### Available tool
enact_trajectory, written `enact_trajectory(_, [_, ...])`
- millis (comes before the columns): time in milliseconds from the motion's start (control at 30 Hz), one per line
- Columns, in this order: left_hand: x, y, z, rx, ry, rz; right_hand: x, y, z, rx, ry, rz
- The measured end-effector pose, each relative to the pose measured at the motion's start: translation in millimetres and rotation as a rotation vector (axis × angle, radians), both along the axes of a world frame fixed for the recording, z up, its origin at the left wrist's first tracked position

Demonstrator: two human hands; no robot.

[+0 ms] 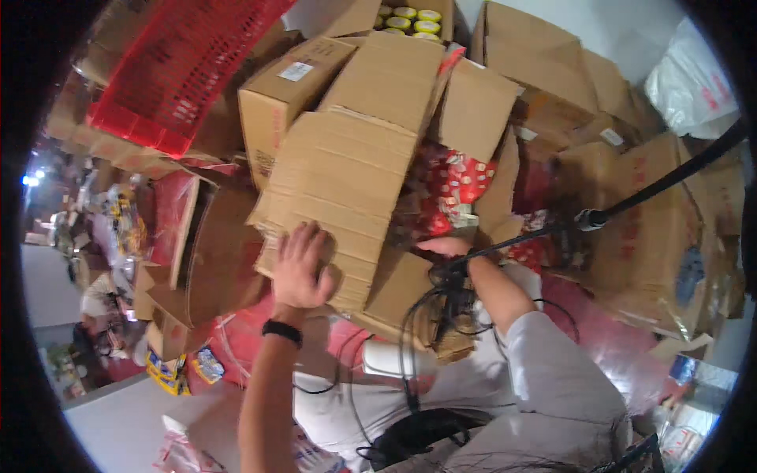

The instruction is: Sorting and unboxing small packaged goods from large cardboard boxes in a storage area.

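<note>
My left hand [302, 272], with a dark band on its wrist, lies with fingers spread on a large brown cardboard flap [335, 177]. This creased flap belongs to an open carton [402, 288] in front of me. Inside the carton's opening are red packages with white spots [457, 181]. Just below them is my right hand [444, 247], at the carton's near right side. Its fingers point left, look stretched out and show nothing held. Black cables [449, 284] partly cover that hand and wrist.
A red perforated plastic basket [169, 87] stands at the upper left. Yellow-rimmed round containers [406, 20] fill a carton at the back. More cartons [544, 55] stand behind and to the right, near a white plastic bag [694, 79]. A black strap [670, 177] crosses the right side.
</note>
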State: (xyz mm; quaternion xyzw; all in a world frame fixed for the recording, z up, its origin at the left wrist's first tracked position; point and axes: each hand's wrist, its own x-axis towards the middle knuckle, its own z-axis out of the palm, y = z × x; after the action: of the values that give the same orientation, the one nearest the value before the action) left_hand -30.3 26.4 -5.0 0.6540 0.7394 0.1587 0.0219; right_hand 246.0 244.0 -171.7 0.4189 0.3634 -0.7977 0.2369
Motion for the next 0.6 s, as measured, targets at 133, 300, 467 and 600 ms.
enact_trajectory(133, [-1.7, -0.4, 0.9, -0.006, -0.01, -0.004, -17.3, -1.3, -38.0, 0.245, 0.095, 0.054])
enact_trajectory(300, [0.9, 0.5, 0.9, -0.013, 0.027, -0.013, -30.8, -7.7, -87.8, 0.708, -0.106, 0.326])
enact_trajectory(467, [0.6, 1.2, 1.2, -0.019, 0.03, -0.022, -51.0, -19.3, -105.2, 0.992, -0.139, 0.272])
enact_trajectory(600, [0.1, 0.2, -0.2, -0.012, 0.05, -0.019, -37.2, -11.8, -65.5, 0.819, 0.066, -0.051])
